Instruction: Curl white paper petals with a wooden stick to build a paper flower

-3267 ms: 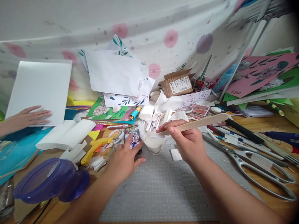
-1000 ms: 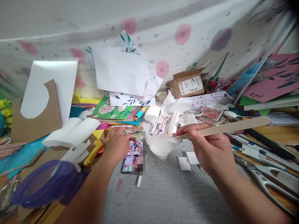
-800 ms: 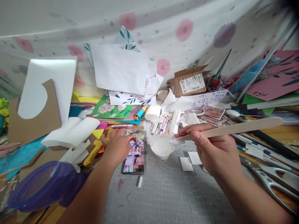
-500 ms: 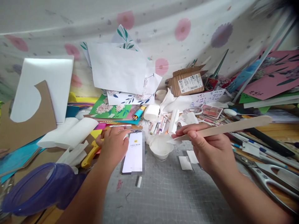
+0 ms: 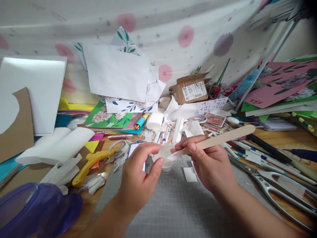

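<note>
My right hand (image 5: 210,162) pinches a flat wooden craft stick (image 5: 226,136) between thumb and fingers. The stick's wide end points up to the right, and its whitish lower end is over a small translucent cup (image 5: 167,168). Close to the cup's left side is my left hand (image 5: 140,175), its thumb and forefinger apart and nothing visible between them. My left fingers hide part of the cup, so I cannot tell whether they touch it. Behind that hand lies a phone (image 5: 133,147), mostly covered. A small white paper square (image 5: 189,174) rests beside my right hand.
A grey cutting mat (image 5: 158,211) covers the front. Large scissors (image 5: 267,185) and several pens lie at right. On the left are a yellow glue gun (image 5: 91,165), white paper rolls (image 5: 66,148) and a purple container (image 5: 47,208). A cardboard box (image 5: 192,88) stands behind.
My left hand has moved right, from beside the phone to the cup, now covering much of the phone. My right hand still holds the craft stick over the cup. The view has shifted slightly.
</note>
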{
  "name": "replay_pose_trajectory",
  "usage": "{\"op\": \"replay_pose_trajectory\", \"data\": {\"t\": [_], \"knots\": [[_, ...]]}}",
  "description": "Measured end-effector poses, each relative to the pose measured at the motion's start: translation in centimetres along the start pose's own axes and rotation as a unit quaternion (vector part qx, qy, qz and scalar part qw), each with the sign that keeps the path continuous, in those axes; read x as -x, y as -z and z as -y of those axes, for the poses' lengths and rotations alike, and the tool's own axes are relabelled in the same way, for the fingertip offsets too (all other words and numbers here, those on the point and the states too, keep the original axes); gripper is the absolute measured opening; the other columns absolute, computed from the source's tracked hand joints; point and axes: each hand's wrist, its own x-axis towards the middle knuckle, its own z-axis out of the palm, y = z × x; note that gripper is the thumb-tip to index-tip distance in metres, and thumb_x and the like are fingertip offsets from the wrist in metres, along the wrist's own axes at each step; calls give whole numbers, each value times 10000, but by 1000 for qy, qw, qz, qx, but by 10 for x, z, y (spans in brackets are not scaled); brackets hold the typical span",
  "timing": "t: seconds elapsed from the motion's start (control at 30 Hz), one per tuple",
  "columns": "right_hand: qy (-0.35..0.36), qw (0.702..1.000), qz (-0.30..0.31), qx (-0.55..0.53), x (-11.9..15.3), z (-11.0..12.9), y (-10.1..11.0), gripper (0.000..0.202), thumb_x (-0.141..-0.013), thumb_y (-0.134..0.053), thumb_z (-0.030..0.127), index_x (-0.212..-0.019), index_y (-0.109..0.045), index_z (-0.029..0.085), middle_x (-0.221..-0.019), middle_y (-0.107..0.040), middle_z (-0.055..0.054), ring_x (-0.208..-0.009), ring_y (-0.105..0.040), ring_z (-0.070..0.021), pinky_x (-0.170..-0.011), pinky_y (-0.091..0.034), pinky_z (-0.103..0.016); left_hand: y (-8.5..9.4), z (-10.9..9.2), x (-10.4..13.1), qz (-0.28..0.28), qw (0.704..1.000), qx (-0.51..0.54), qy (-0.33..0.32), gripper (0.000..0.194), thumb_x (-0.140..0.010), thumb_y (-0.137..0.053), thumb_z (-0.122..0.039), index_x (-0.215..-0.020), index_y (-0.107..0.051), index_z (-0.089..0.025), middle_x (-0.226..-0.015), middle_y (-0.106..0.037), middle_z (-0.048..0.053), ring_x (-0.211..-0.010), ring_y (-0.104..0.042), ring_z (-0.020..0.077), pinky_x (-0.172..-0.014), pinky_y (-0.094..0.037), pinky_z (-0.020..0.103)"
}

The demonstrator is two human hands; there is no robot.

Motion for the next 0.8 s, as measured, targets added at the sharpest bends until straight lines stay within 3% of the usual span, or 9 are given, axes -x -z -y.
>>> {"op": "replay_pose_trajectory", "data": {"t": [0.07, 0.13, 0.27, 0.33, 0.4, 0.5, 0.67, 0.8], "knots": [[8, 1000, -7, 9, 3, 0, -2, 107, -944, -671, 267, -912, -773, 264, -874, -777, -10, -884, -726, -166, -840, -575, -308, -4, 2, 9, -47, 996, -11, -77, 241, -865, -600, -53, -1038, -593, -222, -992, -645, 21, -947, -641, 159, -892, -512, 298], [9, 1000, -6, 18, 7, 1, -4, 107, -947, -668, 260, -929, -772, 273, -889, -775, -7, -899, -723, -159, -842, -571, -295, -5, 6, 16, -56, 993, -17, -100, 309, -839, -626, -27, -1063, -577, -235, -1001, -612, 22, -939, -624, 162, -892, -513, 304], [0, 999, 24, 31, 12, 8, -9, 112, -953, -660, 266, -966, -768, 291, -921, -768, -3, -912, -720, -155, -842, -572, -285, -7, 9, 22, -20, 998, 52, -8, 433, -861, -701, -222, -1249, -516, -274, -1197, -622, 77, -1130, -611, 243, -989, -511, 395], [-7, 999, 37, 39, 12, 12, -13, 112, -948, -665, 262, -936, -773, 289, -894, -765, -3, -890, -720, -152, -820, -578, -275, -7, 8, 21, 7, 995, 87, 41, 476, -857, -727, -333, -1279, -509, -290, -1136, -679, 65, -1060, -663, 243, -919, -554, 379], [-22, 997, 54, 47, 11, 16, -15, 113, -940, -672, 250, -909, -776, 281, -872, -768, -7, -855, -722, -149, -779, -583, -259, -7, 5, 20, 18, 994, 90, 54, 412, -834, -758, -372, -1191, -564, -298, -945, -726, 11, -849, -711, 199, -760, -582, 304], [-37, 994, 83, 55, 11, 20, -15, 121, -943, -663, 251, -911, -776, 279, -877, -768, -13, -824, -720, -146, -743, -585, -245, -7, -2, 16, 21, 998, 65, 18, 230, -822, -776, -312, -992, -623, -278, -743, -718, -53, -621, -681, 127, -590, -537, 207], [-31, 995, 75, 60, 15, 17, -4, 124, -959, -642, 274, -922, -753, 315, -928, -729, 10, -913, -679, -148, -809, -565, -252, -7, -5, 13, 32, 998, 46, -27, 135, -862, -729, -256, -979, -666, -231, -782, -746, -21, -654, -698, 115, -619, -530, 185], [-18, 996, 51, 75, 14, 17, 3, 123, -968, -628, 306, -965, -750, 305, -921, -713, 12, -925, -653, -138, -827, -532, -223, -4, -4, 12, 62, 995, 76, -16, 71, -893, -637, -154, -868, -678, -206, -681, -676, -19, -610, -649, 100, -590, -499, 182]]}}
